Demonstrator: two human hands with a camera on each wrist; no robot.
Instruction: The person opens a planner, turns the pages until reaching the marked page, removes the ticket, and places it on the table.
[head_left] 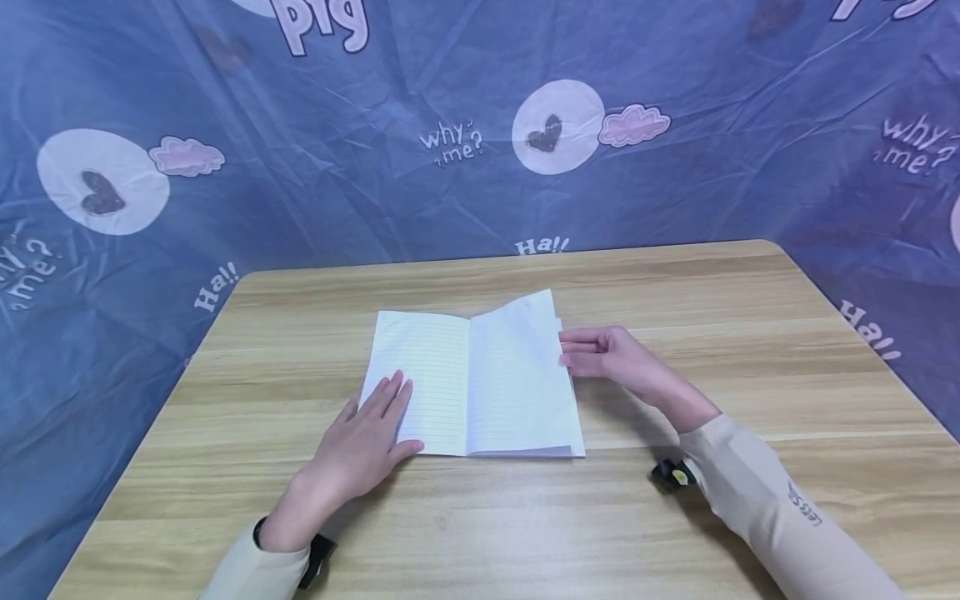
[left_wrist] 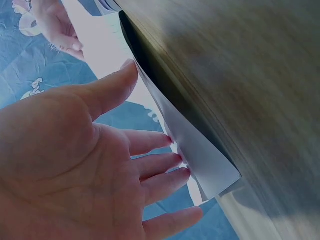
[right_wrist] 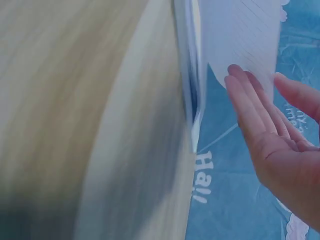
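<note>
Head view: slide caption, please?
Open white lined paper notebook on a brown wood-grain table, right grip at its raised page.

left hand (head_left: 366,443): palm down, splayed | right hand (head_left: 611,353): straight-fingered

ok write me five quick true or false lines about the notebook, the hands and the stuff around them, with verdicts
1. The notebook lies open on the table. True.
2. The left hand touches the right-hand page. False: it touches the left-hand page, and the right hand is at the right-hand page.
3. The right-hand page is partly lifted, between the right hand's thumb and fingers. True.
4. The left-hand page has no lines on it. False: it is ruled with lines across.
5. The cloth behind the table is plain white. False: it is blue, with printed words and hearts.
</note>
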